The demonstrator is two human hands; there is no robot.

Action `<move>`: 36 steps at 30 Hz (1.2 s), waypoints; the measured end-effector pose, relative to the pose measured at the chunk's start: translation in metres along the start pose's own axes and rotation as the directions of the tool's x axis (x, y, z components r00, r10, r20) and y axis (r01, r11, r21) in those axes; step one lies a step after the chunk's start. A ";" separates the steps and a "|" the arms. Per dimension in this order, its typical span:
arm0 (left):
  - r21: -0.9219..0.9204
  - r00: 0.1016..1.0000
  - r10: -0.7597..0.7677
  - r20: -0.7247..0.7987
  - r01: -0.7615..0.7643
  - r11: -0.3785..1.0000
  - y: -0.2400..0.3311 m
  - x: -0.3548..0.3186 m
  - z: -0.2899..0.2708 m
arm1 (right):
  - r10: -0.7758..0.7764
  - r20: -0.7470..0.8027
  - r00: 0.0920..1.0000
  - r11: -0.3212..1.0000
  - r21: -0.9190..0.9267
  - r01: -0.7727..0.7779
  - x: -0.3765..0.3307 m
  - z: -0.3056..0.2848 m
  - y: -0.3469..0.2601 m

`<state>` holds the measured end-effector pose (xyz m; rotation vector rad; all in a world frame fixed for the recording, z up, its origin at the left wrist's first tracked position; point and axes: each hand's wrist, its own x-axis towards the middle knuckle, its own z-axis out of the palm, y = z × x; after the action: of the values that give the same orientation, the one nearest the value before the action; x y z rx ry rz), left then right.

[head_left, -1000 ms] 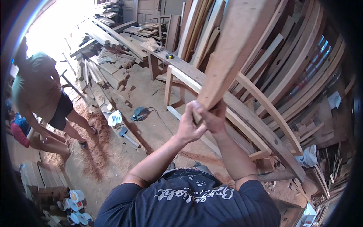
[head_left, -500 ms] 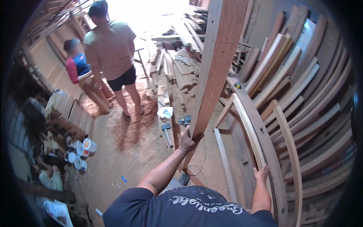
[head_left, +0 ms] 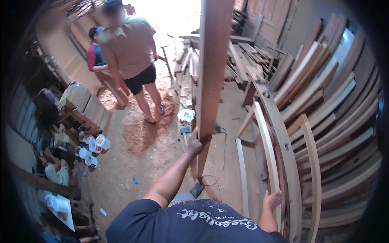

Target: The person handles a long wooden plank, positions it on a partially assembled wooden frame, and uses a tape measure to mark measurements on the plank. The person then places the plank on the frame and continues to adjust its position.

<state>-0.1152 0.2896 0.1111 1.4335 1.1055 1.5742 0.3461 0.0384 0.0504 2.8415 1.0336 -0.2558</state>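
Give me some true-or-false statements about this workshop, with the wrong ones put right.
1. The left hand grips a tall brown wooden post. True.
2. The right hand holds the post too. False: it is open, at the pale wooden frame.
3. The small yellow-and-black tool lies on the floor. False: it lies on the long brown wooden bench.
4. The standing co-worker in black shorts has reddish sawdust underfoot. True.

the shirt (head_left: 162, 223) is dark navy, with short, plain sleeves (head_left: 139, 209). pale, looping script (head_left: 221, 222) runs across it, with smaller print close by and scattered white specks (head_left: 216, 208). grey legwear (head_left: 182, 197) and a dark shoe (head_left: 197, 189) show too.
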 end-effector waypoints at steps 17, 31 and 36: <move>0.312 0.989 -0.141 0.046 0.119 0.943 0.011 -0.022 -0.024 | -0.446 0.345 0.826 0.784 0.595 0.175 0.044 0.099 -0.106; 0.185 0.997 -0.067 0.038 0.059 0.981 0.077 -0.018 -0.034 | -0.441 0.410 0.798 0.582 0.808 -0.094 -0.045 0.022 -0.064; 0.274 0.993 -0.070 0.100 0.040 0.961 0.064 0.002 -0.026 | -0.366 0.379 0.850 0.688 0.725 -0.027 -0.132 0.012 -0.048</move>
<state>-0.1391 0.2645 0.1707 1.6311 1.3233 1.3266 0.2144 -0.0097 0.0619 2.9349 1.2768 -1.6680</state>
